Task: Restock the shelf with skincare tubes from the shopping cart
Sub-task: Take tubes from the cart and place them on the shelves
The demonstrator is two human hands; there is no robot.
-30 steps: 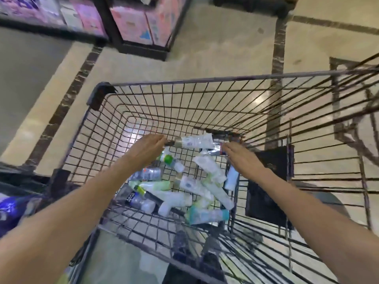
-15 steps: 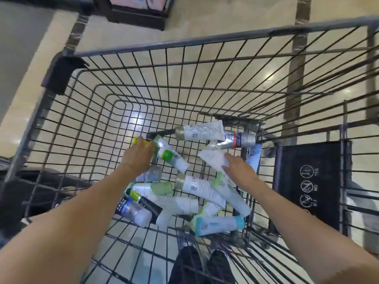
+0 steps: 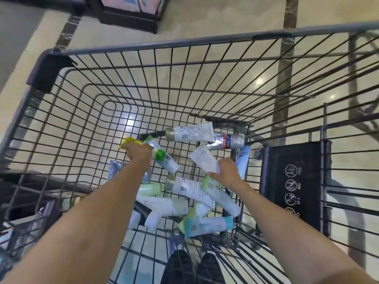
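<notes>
Several skincare tubes lie in a heap on the floor of the wire shopping cart. My left hand is down in the cart, shut on a yellow tube; a white tube with a green band lies against its right side. My right hand grips a white tube by its lower end, above a white tube with a green end. A white tube with a silver cap and a silver tube lie at the far end of the heap.
A black child-seat flap with warning icons stands at the cart's right. The dark base of a display stand sits on the tiled floor beyond the cart. My dark shoes show through the cart floor.
Both hands went down from the cart's near rim into the heap. The left closed on the yellow tube, the right on the white tube. My head leaned further over the cart.
</notes>
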